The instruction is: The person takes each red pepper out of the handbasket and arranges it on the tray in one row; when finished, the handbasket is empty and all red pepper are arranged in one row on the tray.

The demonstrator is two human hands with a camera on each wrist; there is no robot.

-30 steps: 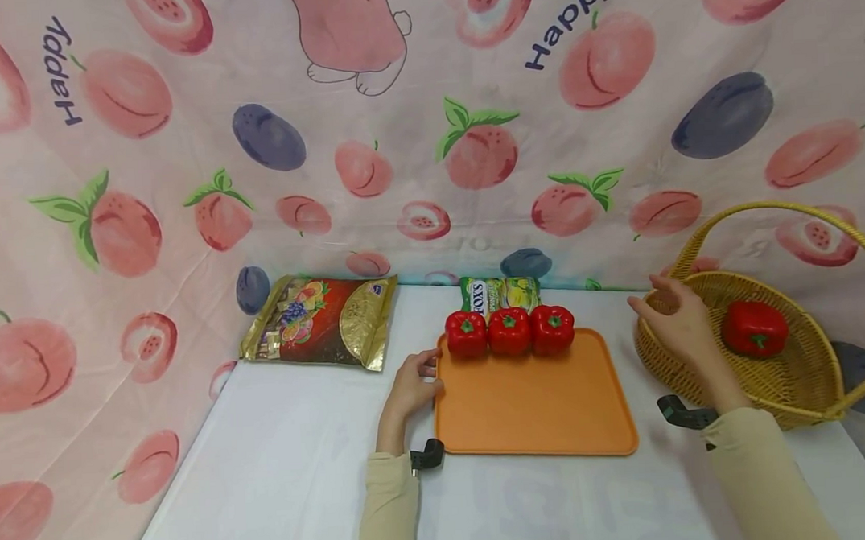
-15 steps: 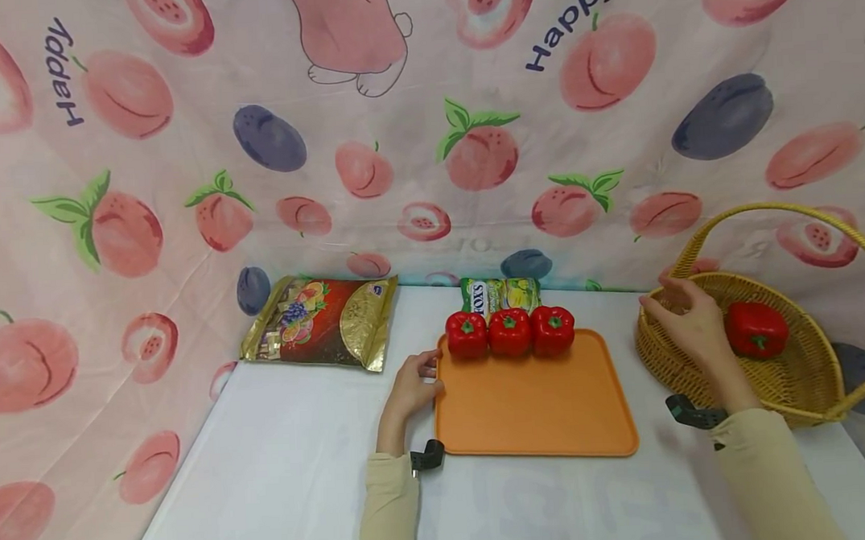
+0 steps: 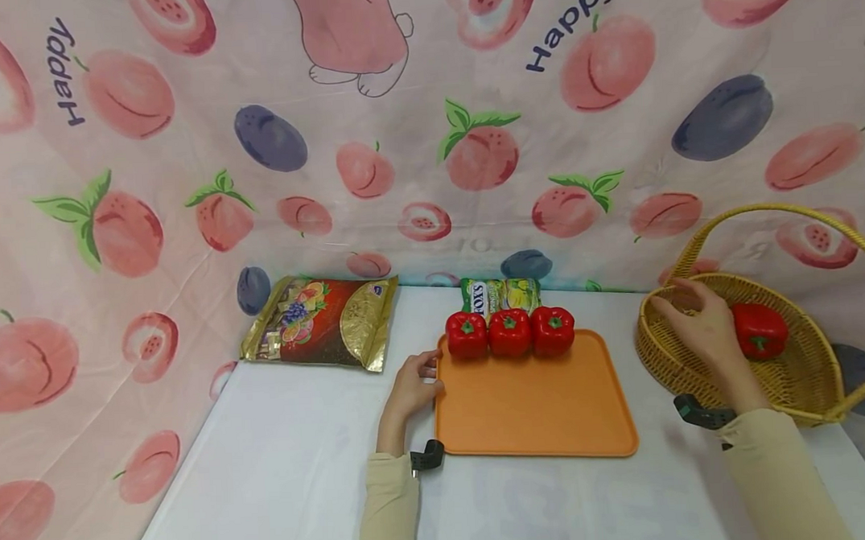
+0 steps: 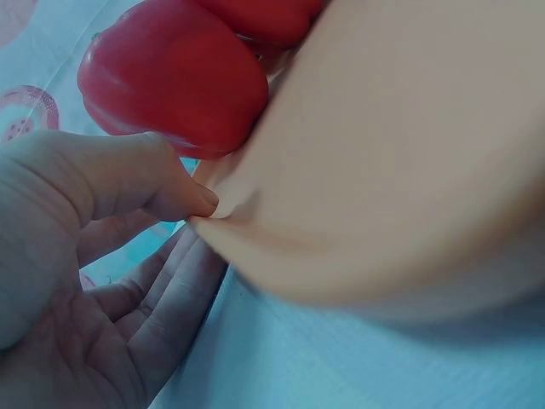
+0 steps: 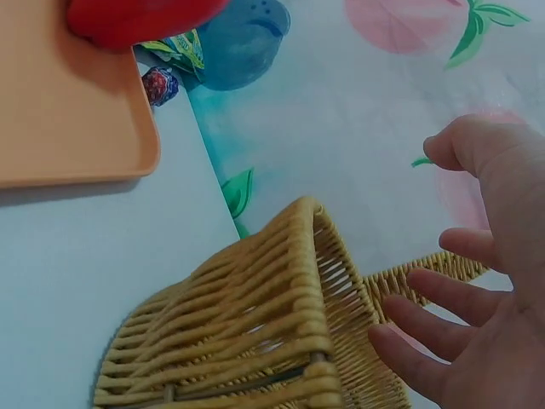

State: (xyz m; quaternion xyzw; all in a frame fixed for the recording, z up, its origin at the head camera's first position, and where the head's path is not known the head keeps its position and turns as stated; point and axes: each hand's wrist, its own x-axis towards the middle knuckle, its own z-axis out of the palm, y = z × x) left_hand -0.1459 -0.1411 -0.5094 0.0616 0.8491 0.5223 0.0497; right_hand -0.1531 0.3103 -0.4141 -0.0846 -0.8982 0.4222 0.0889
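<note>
Plainly, the left hand [image 3: 411, 385] grasps the left rim of the orange tray [image 3: 536, 410], thumb on top and fingers below, as the left wrist view shows. The right hand [image 3: 705, 322] holds nothing; it hangs over the near left part of the wicker basket [image 3: 661, 362], thumb apart from its loosely bent fingers, and whether it touches the wicker I cannot tell. Inside the basket, just right of that hand, a red pepper [image 3: 761, 330] lies on its side with its green stem toward the front. Three more peppers stand side by side in a row along the far edge of the tray: a left one [image 3: 467, 335], a middle one [image 3: 509, 333] and a right one [image 3: 553, 330]. Just behind them lies a green packet [image 3: 522, 293]. Farther left on the white table [image 3: 267, 470] is a gold and red bag [image 3: 322, 321], well apart from the basket
</note>
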